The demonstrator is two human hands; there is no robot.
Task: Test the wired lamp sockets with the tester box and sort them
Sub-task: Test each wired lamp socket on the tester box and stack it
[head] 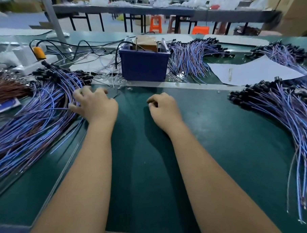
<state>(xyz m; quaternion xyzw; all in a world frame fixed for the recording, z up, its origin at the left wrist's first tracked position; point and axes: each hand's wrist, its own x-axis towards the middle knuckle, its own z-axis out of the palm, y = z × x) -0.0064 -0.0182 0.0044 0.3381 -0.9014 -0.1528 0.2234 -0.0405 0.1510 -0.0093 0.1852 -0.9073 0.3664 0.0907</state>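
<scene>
Left hand [96, 104] fingers the left wire pile [34, 114], right hand [163, 108] idle

left wire pile [26, 125]: cut by edge | right hand [163, 107] fingertips: hidden

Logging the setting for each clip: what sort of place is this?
Most likely a factory assembly or testing hall. Big piles of wired sockets cover a green work mat, a blue tester box stands ahead, and rows of long tables with stools run behind.
</scene>
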